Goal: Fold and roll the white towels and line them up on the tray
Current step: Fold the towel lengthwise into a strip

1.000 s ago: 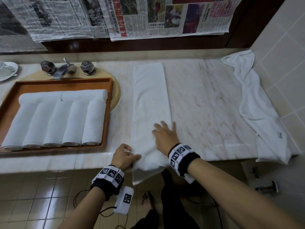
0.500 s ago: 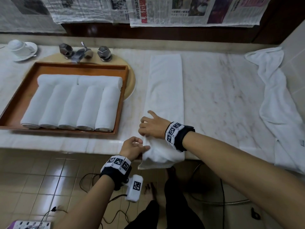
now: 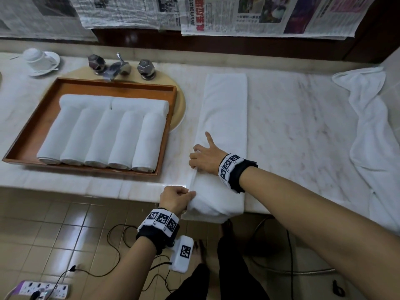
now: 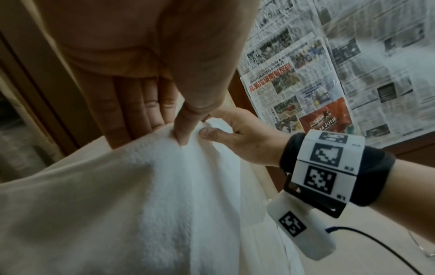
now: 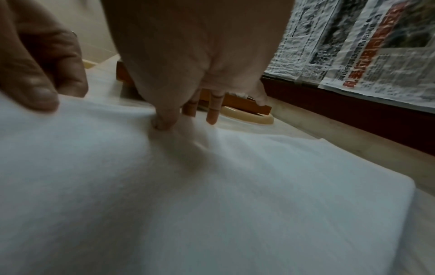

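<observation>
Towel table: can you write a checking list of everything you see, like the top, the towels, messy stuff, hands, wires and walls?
Surface: pale marble counter.
Job's things: folded towel lies flat, near end over the edge; wooden tray holds seven rolled towels.
Clutter: loose towel at right; upturned cup on saucer; tap.
Hands: left hand pinches the folded towel's near edge; right hand grips it further up.
Cables: black cables and power strip on the floor.
Surroundings: newspapers above the counter; tiled floor.

Rolled towels (image 3: 101,135) in tray (image 3: 32,135), folded towel (image 3: 225,118) right of it, loose towel (image 3: 372,131) far right
</observation>
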